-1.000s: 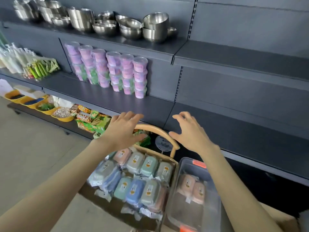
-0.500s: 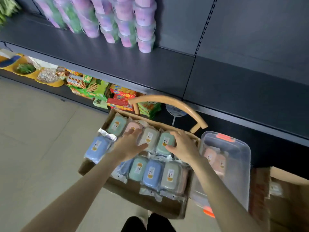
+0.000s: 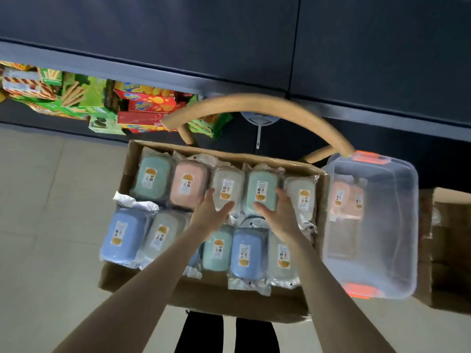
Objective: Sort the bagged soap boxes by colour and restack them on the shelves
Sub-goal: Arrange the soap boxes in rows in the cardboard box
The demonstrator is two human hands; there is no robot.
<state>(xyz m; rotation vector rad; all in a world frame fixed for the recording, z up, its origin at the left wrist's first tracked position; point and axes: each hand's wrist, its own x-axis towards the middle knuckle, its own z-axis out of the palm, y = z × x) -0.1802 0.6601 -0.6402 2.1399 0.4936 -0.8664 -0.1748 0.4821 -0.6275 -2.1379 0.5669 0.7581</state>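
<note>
The soap boxes are in their bags, lying in two rows inside a cardboard box (image 3: 219, 299). It seems to sit on a wooden chair (image 3: 254, 103) in front of the dark shelf (image 3: 178, 34). The colours are all mixed up: green, pink, grey and blue ones lie side by side.

Both hands are down in the back row. The left hand (image 3: 211, 212) lies flat on the grey soap box (image 3: 226, 184). Its fingers are straight, so its grip is open and it holds nothing. The right hand (image 3: 277, 212) lies on the green soap box (image 3: 261, 187) next to it, with fingers along the box's right edge. That grip looks open too, not closed round the box yet. Just beside the cardboard box, on the right, is a clear tub (image 3: 377, 250) with two pink soap boxes (image 3: 339, 197) in it.

I think this is the picking-out step, near the start, because most boxes are not sorted. Next, each hand must close round the sides of one box and lift it straight up. The bags look slippery and their loose ends overlap, so a neighbour may get dragged along
</note>
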